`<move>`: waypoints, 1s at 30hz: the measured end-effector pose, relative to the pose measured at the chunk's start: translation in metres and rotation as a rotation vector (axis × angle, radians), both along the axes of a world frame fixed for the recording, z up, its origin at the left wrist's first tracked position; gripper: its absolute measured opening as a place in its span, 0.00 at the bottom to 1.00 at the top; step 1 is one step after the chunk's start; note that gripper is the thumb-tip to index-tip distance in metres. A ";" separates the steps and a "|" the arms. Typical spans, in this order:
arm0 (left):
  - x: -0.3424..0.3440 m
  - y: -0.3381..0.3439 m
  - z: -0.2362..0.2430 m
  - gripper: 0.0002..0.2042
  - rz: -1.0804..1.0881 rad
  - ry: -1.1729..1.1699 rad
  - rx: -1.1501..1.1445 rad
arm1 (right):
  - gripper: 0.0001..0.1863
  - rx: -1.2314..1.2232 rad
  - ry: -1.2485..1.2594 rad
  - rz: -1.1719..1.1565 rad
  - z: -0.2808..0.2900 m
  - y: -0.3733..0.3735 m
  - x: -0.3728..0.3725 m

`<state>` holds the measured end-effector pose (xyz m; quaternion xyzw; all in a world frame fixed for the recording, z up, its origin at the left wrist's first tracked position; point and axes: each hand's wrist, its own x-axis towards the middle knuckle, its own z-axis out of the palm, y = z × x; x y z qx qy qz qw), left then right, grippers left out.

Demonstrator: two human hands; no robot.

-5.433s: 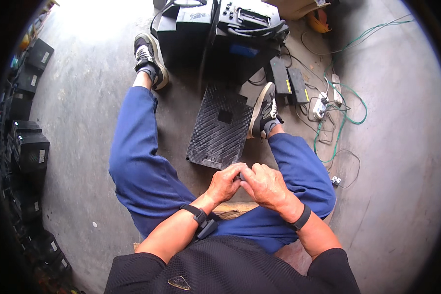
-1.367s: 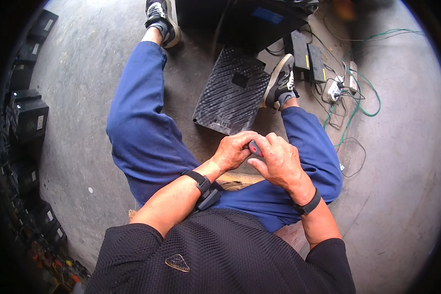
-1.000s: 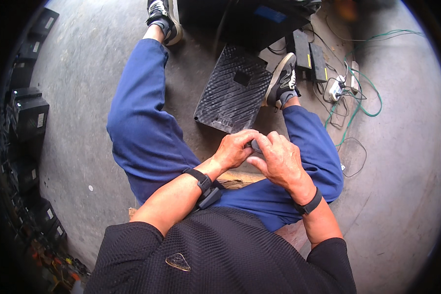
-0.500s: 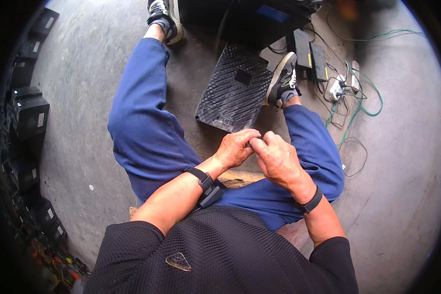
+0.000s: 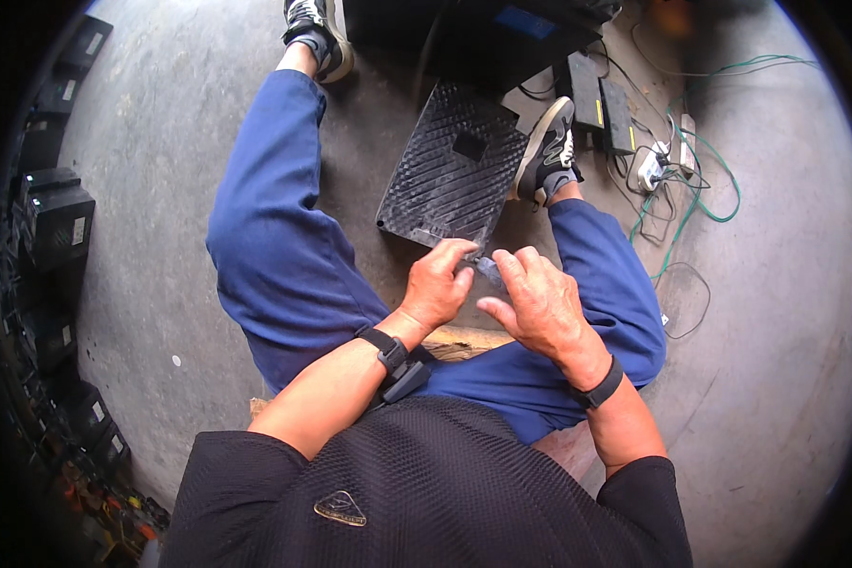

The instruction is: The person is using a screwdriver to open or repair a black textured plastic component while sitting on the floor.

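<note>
My left hand (image 5: 435,289) has its fingers bent near a small thin piece whose shape is hard to make out. My right hand (image 5: 540,308) has its fingers curled at a small grey object (image 5: 488,269), partly hidden behind them, with the thumb held out to the side. Just beyond both hands lies a black ribbed plastic panel (image 5: 440,161) with a square opening, on the grey floor between my feet.
A large black case (image 5: 483,43) stands at the top. Flat black units (image 5: 587,90), a power strip (image 5: 653,166) and tangled cables (image 5: 705,213) lie at upper right. Black boxes (image 5: 57,218) line the left side; wood (image 5: 459,341) shows beneath me.
My hands, close together half a second ago, have drawn slightly apart. The left has moved left, the right thumb has lifted outward, and more of the small grey object shows between them.
</note>
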<state>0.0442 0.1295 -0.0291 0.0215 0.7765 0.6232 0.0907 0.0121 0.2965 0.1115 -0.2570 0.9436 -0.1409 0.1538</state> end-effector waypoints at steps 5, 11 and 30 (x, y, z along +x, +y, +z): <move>0.005 -0.009 -0.020 0.11 0.015 -0.454 -0.024 | 0.19 0.001 0.022 0.034 -0.008 0.002 0.000; 0.006 -0.004 -0.020 0.17 -0.187 -0.671 -0.100 | 0.23 -0.121 0.017 0.014 -0.001 -0.004 -0.002; 0.003 0.001 -0.020 0.17 -0.209 -0.631 -0.142 | 0.24 -0.069 0.000 0.087 -0.012 0.003 -0.003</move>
